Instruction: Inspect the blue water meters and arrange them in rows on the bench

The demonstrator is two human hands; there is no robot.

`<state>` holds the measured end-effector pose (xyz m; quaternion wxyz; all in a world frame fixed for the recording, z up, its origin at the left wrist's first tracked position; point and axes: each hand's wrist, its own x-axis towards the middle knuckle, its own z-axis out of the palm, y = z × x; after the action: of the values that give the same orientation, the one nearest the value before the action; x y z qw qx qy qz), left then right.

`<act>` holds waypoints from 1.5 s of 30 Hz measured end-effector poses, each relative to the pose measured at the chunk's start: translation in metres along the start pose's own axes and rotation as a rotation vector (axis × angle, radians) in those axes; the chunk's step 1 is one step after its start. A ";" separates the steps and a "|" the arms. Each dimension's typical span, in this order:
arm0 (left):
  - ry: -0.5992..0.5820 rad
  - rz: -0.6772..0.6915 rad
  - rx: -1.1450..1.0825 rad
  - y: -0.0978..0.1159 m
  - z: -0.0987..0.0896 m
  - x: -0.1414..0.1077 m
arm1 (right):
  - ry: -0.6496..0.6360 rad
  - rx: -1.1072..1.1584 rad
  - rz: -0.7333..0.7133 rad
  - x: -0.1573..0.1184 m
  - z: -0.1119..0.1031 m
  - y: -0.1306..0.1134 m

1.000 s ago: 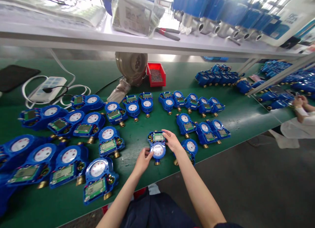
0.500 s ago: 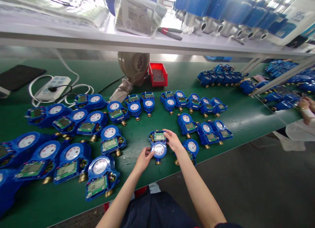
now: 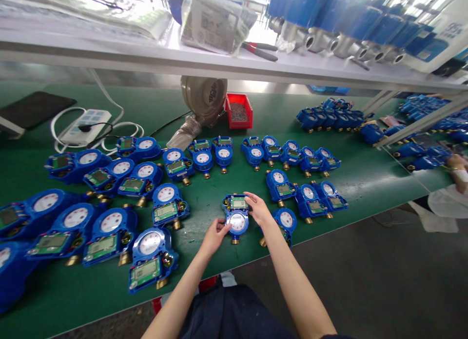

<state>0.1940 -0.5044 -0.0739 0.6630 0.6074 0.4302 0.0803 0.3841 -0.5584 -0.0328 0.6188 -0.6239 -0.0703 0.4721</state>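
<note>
A blue meter (image 3: 237, 223) with a white round dial and a small lit display lies on the green tabletop (image 3: 204, 251) in front of me, its brass fitting toward me. My left hand (image 3: 215, 235) grips its left side, thumb by the dial and the other fingers curled. At the upper right, beside the display, my right hand (image 3: 256, 207) holds the same meter with its fingertips. Just right of it, another blue meter (image 3: 286, 219) is partly hidden by my right forearm.
Several blue meters (image 3: 149, 243) stand at the left, with more behind and right. A red bin (image 3: 239, 110) of small parts sits at the back beside a beige device (image 3: 204, 97). A white shelf (image 3: 146, 61) spans above. A person's hand (image 3: 457, 162) shows at the far right.
The view has shifted slightly, so the surroundings appear a little further right. Both my hands remain on the same meter. The other person's hand at the far right has moved.
</note>
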 end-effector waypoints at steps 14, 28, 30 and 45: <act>-0.001 -0.002 -0.009 -0.002 0.000 0.001 | 0.000 0.002 0.003 0.000 0.000 0.000; 0.004 -0.004 -0.015 -0.002 0.000 0.001 | 0.012 -0.007 0.011 -0.001 0.001 -0.002; 0.005 -0.004 -0.015 -0.002 0.000 0.001 | 0.014 -0.008 0.008 -0.001 0.001 -0.001; -0.010 0.000 -0.006 -0.002 -0.001 0.002 | 0.005 -0.006 -0.007 -0.001 -0.001 0.000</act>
<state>0.1940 -0.5034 -0.0762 0.6671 0.6058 0.4264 0.0784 0.3843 -0.5595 -0.0327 0.6186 -0.6268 -0.0723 0.4683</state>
